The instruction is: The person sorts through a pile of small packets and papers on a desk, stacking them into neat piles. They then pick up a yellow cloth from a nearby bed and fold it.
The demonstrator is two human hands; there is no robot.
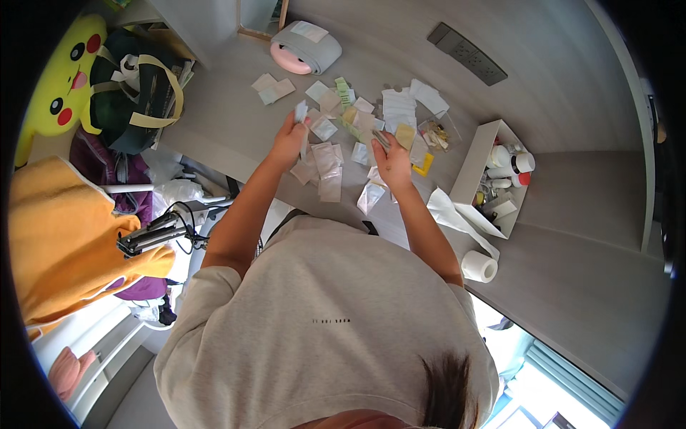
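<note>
My left hand [288, 143] grips a small white packet or folded slip [300, 111] upright between thumb and fingers. My right hand [395, 163] holds a thin greyish stack [381, 139], too small to identify. Both hands are over the grey desk [214, 123], where small paper slips and packets lie scattered. Pale pink-white plastic sachets [328, 171] overlap just right of my left hand. Near my right hand are a yellow packet [404, 135], a yellow L-shaped piece [423, 164] and a shiny clear sachet [370, 197]. A green printed strip [342, 92] lies farther back.
A clear box of small bits [437, 134] and white paper sheets [399, 107] lie right. Beyond stand a white bin of bottles [471, 161] and a toilet roll [478, 266]. A grey-and-pink rounded object [308, 47] is at the back; a dark tote bag [123, 102] at left.
</note>
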